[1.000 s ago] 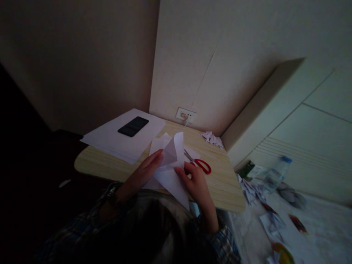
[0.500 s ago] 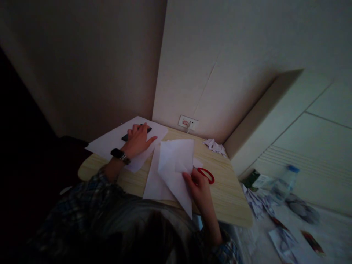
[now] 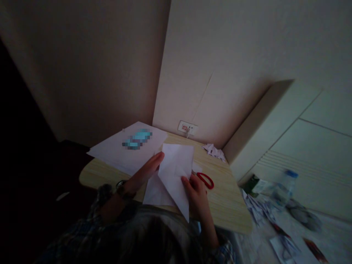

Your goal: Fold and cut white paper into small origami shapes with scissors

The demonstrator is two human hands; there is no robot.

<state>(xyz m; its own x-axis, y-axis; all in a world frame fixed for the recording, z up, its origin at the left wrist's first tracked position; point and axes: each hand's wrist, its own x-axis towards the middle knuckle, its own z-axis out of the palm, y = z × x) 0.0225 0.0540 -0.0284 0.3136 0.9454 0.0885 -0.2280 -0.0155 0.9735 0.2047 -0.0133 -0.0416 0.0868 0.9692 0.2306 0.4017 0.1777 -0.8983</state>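
My right hand (image 3: 195,189) pinches the right edge of a white sheet of paper (image 3: 176,165), which is partly folded and comes to a point at its lower end. At the sheet's left edge is my left hand (image 3: 154,164), its fingers stretched out; whether they touch the paper is hard to tell. Another white sheet (image 3: 156,192) lies flat beneath on the table. Just beyond my right hand are red-handled scissors (image 3: 205,180), their blades mostly hidden. A phone (image 3: 137,138) with a lit, pixelated screen rests on a paper stack (image 3: 110,152) at the left.
The small wooden table (image 3: 220,205) stands against the wall, below a socket (image 3: 187,127) with a plug in it. Folded paper pieces (image 3: 213,151) sit at its back right corner. Off to the right are a plastic bottle (image 3: 284,189) and more folded papers (image 3: 254,209).
My left hand has left the phone and come right and down to the edge of the held sheet. The phone's screen now shows lit. My right hand keeps its hold on the paper.
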